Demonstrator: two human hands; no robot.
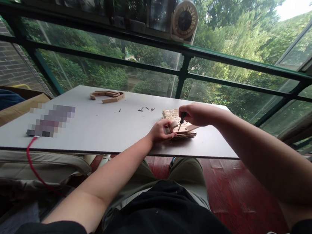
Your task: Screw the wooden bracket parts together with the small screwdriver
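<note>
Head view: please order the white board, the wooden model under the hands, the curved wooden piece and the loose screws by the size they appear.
1. White board, by far the largest.
2. Wooden model and curved wooden piece: similar; hands cover part of the model, so unranked.
3. Loose screws, smallest.

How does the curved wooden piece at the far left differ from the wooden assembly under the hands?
The curved piece lies alone and untouched; the assembly is gripped by the left hand, while the right hand holds a screwdriver tip-down on it. The curved piece is a thin open arc; the assembly is blockier and stacked. Both are pale wood on the white board.
</note>
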